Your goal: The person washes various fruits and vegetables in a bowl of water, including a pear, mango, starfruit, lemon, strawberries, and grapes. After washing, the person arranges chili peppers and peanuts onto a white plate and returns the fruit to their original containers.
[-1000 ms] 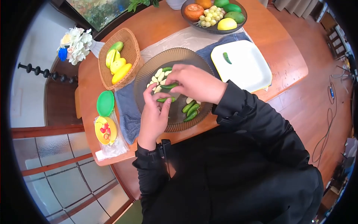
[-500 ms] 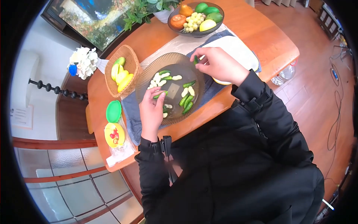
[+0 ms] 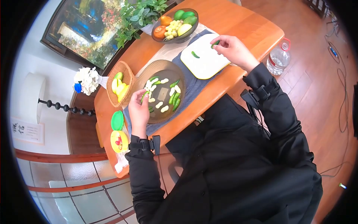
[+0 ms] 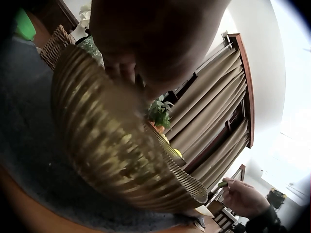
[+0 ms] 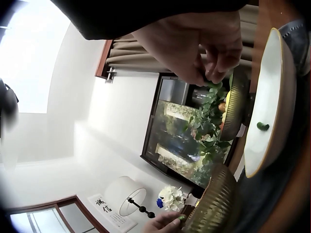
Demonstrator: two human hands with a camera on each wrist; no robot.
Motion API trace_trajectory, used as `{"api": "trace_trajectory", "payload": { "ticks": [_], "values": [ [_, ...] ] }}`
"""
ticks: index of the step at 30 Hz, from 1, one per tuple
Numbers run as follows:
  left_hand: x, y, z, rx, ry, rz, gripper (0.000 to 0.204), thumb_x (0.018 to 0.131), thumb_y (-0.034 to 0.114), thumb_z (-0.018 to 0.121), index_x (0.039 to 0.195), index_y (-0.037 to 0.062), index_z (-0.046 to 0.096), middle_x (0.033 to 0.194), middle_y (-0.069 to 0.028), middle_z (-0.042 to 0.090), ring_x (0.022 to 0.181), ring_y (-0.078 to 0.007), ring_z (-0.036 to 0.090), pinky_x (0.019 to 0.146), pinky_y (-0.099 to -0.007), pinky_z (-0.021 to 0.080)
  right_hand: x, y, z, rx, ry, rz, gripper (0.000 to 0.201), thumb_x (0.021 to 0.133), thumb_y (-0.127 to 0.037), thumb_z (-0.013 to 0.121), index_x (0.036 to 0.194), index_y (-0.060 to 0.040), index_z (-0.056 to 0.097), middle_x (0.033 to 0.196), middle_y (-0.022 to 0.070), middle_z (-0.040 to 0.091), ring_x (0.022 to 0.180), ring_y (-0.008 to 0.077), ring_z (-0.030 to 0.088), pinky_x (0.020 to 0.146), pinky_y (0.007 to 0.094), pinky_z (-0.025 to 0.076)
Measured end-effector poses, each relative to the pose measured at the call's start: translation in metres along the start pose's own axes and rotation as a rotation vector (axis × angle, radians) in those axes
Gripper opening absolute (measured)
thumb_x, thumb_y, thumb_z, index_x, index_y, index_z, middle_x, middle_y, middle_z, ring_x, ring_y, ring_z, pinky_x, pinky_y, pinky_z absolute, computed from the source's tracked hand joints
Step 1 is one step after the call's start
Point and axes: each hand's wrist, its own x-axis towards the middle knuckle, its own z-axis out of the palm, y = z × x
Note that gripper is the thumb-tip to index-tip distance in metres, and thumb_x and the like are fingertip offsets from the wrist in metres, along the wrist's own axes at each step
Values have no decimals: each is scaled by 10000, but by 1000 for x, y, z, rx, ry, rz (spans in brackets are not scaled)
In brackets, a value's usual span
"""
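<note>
My right hand [image 3: 235, 51] pinches a green pepper [image 3: 215, 44] above the far right part of the white tray [image 3: 206, 67]. Another green pepper [image 3: 195, 55] lies on that tray. At the left side of the ribbed glass bowl [image 3: 182, 86], my left hand [image 3: 139, 113] holds a green pepper [image 3: 143, 98] between thumb and fingers. Inside the bowl lie several green peppers [image 3: 176, 104] and several pale, peanut-shaped pieces [image 3: 164, 108]. In the left wrist view the left hand [image 4: 155, 43] is dark and its fingertips are partly hidden by the bowl [image 4: 112, 145].
A wicker basket [image 3: 130, 79] with yellow and green produce stands left of the bowl. A fruit bowl [image 3: 175, 40] and a plant [image 3: 138, 16] are at the back. A green lid [image 3: 117, 120] and yellow container [image 3: 115, 142] sit at the left edge. A bottle [image 3: 278, 61] stands on the floor.
My right hand has gone from the glass bowl over to the white tray, carrying a pepper. My left hand stays by the bowl with its pepper. The head view has shifted.
</note>
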Motion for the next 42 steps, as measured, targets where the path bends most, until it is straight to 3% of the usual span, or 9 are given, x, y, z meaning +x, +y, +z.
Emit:
{"api": "trace_trajectory", "payload": {
  "ticks": [11,15,17,22,25,29,32,36,42],
  "values": [
    [46,88,14,-85,-141,9,256,1134,43,579,1369,-40,643,1279,-129,665,1177,-215,762,919,-299,608,1,10,-15,-50,7,10,197,998,-87,719,1166,8,684,914,104,764,877,171,770,812,345,596],
    [75,139,38,11,-253,7,268,1087,77,695,1321,-49,659,1204,-125,715,1102,-206,774,906,-301,611,9,17,-18,-94,25,42,198,970,-90,744,1134,11,695,914,138,778,891,227,784,830,372,606],
    [95,149,53,45,-302,75,283,1058,99,750,1287,-53,682,1144,-119,755,1035,-190,777,893,-303,609,15,22,-17,-259,7,-80,192,948,-94,761,1105,8,716,949,165,795,915,286,792,849,398,611],
    [148,138,101,189,-505,44,267,1040,101,783,1240,-59,708,1080,-119,795,962,-172,772,877,-305,594,28,23,-4,-311,14,-36,194,943,-115,776,1102,-6,750,991,216,793,1012,377,783,885,455,619],
    [171,130,119,269,-602,-14,266,1028,85,794,1232,-64,711,1054,-116,809,957,-160,767,860,-298,581,41,38,16,-433,41,-188,177,942,-145,768,1031,7,782,968,252,780,974,411,779,898,491,610],
    [199,104,145,402,-798,-31,246,1015,39,786,1223,-70,712,1056,-119,810,941,-166,769,826,-299,593,50,32,34,-713,-27,-72,135,905,-139,748,895,-12,794,897,210,786,887,386,791,837,498,598],
    [208,99,159,408,-874,-133,229,1016,12,771,1218,-83,719,1048,-130,806,924,-177,779,834,-296,608,51,30,46,-864,-68,-159,60,828,-133,758,792,-120,803,832,99,796,807,290,792,753,420,550],
    [214,96,171,420,-893,-150,206,1019,8,766,1197,-86,730,1035,-125,805,924,-176,781,829,-291,607,53,31,51,-871,-77,-155,60,824,-115,759,808,-103,816,804,105,789,799,298,797,730,429,576],
    [220,85,179,530,-900,25,240,966,78,824,1157,-61,784,963,-122,835,876,-187,799,824,-343,612,66,29,51,-707,-196,-93,83,829,-43,731,839,-3,804,850,190,798,840,386,812,700,481,650]
  ]
}}
